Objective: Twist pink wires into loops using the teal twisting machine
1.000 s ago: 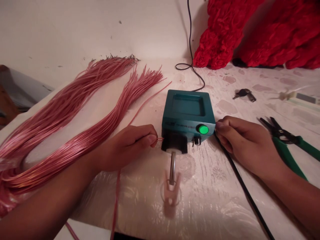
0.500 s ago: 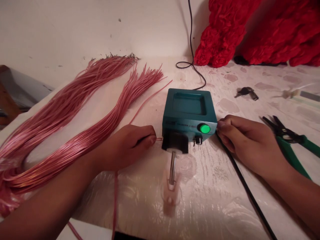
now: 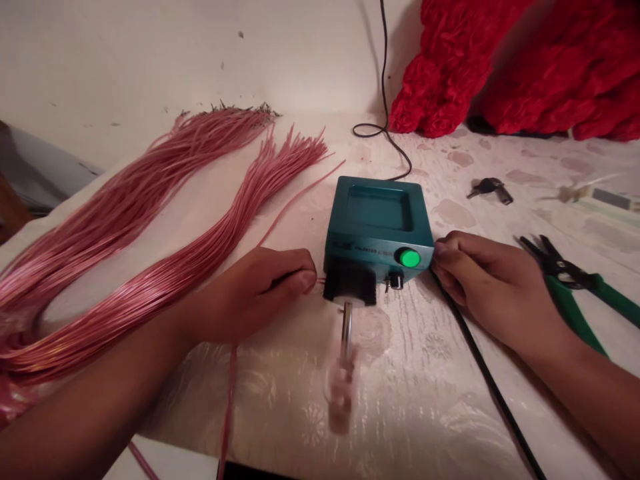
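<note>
My left hand (image 3: 265, 290) is closed in a pinch around a thin pink cord (image 3: 230, 393). One part of that cord runs down from beneath the hand; a short bit shows between my fingertips and the black front collar of a teal motor box (image 3: 377, 233). From the collar a metal shaft (image 3: 347, 327) sticks out toward me, and its far end is a blur. My right hand (image 3: 480, 280) is closed against the right side of the box, beside a black cable (image 3: 480, 363). What those fingers hold is hidden. A green button (image 3: 410, 257) on the box is bright.
Two bundles of pink cords (image 3: 190, 267) spread over the left side of the patterned tabletop (image 3: 400, 413). Green-handled pliers (image 3: 570, 273) lie by my right wrist, with keys (image 3: 490, 189) behind. Red fabric roses (image 3: 445, 73) stand at the back, near a thin black wire (image 3: 384, 67).
Both hands stay nearly in place, the left one a few pixels nearer the box. The blurred end of the shaft looks different. The view has shifted slightly.
</note>
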A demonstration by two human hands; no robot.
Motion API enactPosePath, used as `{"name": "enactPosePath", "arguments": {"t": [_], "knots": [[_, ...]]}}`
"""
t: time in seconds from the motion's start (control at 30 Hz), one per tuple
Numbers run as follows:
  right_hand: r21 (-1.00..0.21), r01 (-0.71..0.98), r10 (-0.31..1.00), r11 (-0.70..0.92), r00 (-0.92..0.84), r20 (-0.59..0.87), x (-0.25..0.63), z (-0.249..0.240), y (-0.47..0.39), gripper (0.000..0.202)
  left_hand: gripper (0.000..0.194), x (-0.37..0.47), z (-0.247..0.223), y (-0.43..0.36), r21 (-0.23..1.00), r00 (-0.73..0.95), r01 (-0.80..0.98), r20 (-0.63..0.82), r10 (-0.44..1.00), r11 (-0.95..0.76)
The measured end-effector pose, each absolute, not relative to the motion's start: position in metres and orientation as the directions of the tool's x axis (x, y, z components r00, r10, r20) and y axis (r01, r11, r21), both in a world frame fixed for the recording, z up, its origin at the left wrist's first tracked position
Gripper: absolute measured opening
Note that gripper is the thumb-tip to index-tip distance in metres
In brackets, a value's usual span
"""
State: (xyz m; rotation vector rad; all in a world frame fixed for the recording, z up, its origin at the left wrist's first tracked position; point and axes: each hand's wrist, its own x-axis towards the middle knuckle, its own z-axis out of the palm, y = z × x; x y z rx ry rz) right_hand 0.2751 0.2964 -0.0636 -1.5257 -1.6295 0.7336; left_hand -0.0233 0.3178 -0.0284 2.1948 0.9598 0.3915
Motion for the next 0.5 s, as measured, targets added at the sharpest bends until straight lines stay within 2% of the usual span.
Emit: {"name": "enactPosePath", "arguments": {"t": [0.13, 0.3, 0.5], "knots": [[-0.877, 0.474, 0.992, 0.085, 0.038, 0.117, 0.273, -0.062, 0.298, 0.045, 0.03, -0.028, -0.027, 0.319, 0.731, 0.654, 0.502, 0.03, 0.756, -0.462], [-0.915, 0.384, 0.977, 0.123, 0.117, 0.18, 0.271, -0.066, 0.299, 0.051, 0.032, -0.032, -0.021, 0.316, 0.704, 0.636, 0.527, 0.047, 0.771, -0.477], [-0.895, 0.375, 0.955, 0.24, 0.076, 0.288, 0.264, -0.052, 0.281, 0.057, 0.028, -0.035, -0.004, 0.24, 0.675, 0.618, 0.531, 0.104, 0.779, -0.511]]}}
